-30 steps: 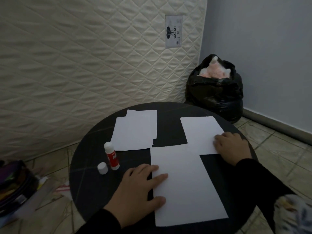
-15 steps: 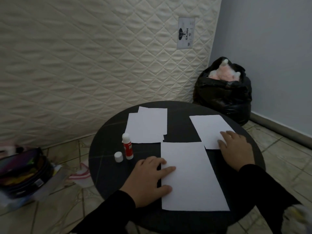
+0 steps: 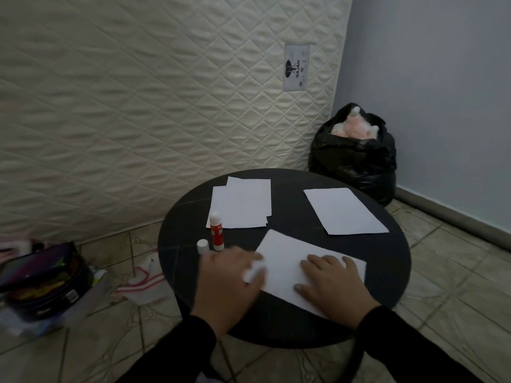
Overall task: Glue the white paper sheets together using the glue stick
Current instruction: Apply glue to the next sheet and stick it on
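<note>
- Round black table (image 3: pixel 387 286) beside a quilted mattress (image 3: pixel 138 106); bare top shows at its far edge and right rim.
- Black bag (image 3: pixel 356 161) behind; pouch (image 3: pixel 41 277) on floor, left.
- Paper stack (image 3: pixel 243 205) far left, single sheet (image 3: pixel 343 211) far right, near sheet (image 3: pixel 287 261) tilted at front edge.
- Uncapped glue stick (image 3: pixel 216 230) upright, cap (image 3: pixel 202 246) beside it.
- Left hand (image 3: pixel 229 280) blurred, grip unclear; right hand (image 3: pixel 329 283) flat on near sheet.

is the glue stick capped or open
Open. The glue stick stands upright on the table with its white cap off, standing beside it.
</note>
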